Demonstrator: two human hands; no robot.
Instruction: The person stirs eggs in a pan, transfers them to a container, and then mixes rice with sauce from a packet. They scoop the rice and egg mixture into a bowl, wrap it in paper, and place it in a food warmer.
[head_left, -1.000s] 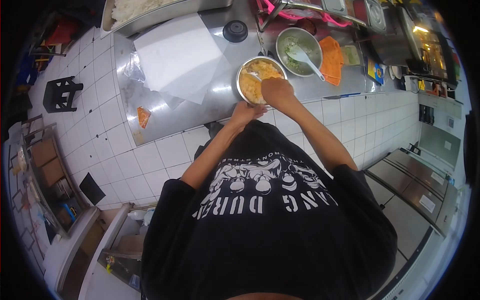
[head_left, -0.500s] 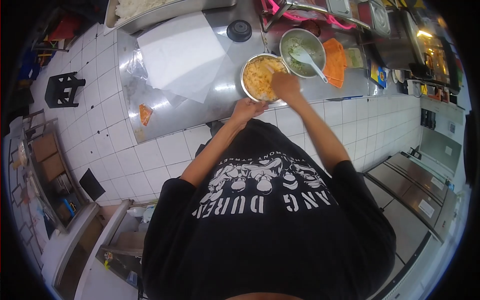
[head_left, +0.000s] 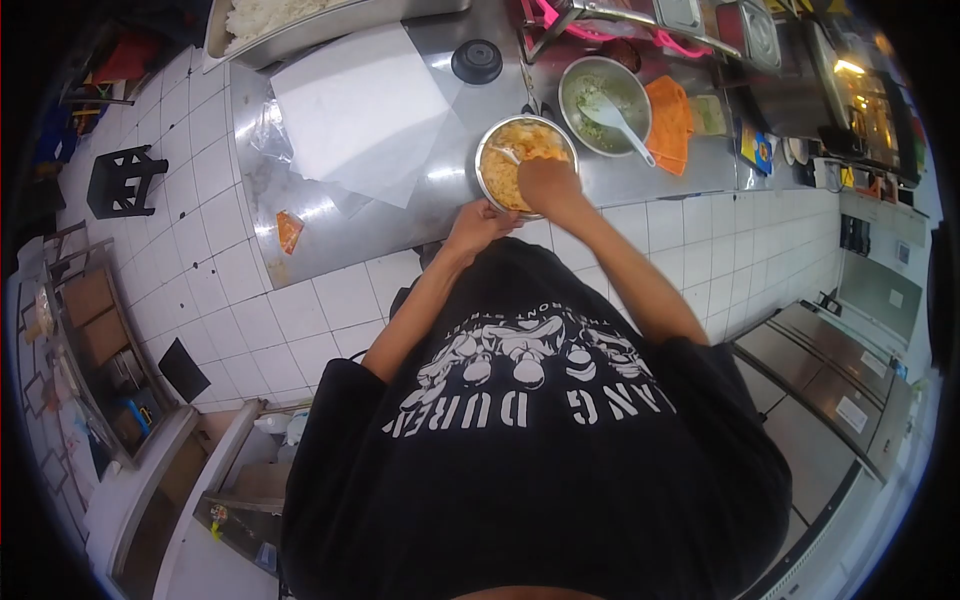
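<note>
A round metal bowl (head_left: 484, 180) of orange-yellow food (head_left: 525, 135), which looks like seasoned rice, stands at the counter's near edge. My left hand (head_left: 478, 226) grips the bowl's near-left rim. Closed over the bowl is my right hand (head_left: 547, 186), wrapped round the handle of a spoon (head_left: 507, 153); the handle is mostly hidden and the spoon's head lies in the food. Right behind, a second metal bowl (head_left: 566, 110) holds green-flecked remains and a pale green rice paddle (head_left: 618, 122) leaning over its rim.
White paper sheets (head_left: 360, 110) cover the counter at left, below a tray of white rice (head_left: 285, 18). A black bowl-shaped item (head_left: 477, 62) sits behind my bowl. An orange cloth (head_left: 669, 125) lies at right. A small orange packet (head_left: 289, 231) is near the left corner.
My right hand has swept left and slightly toward me, bringing the spoon's head to the bowl's left side. The bowl has shifted a little left, with my left hand still on it.
</note>
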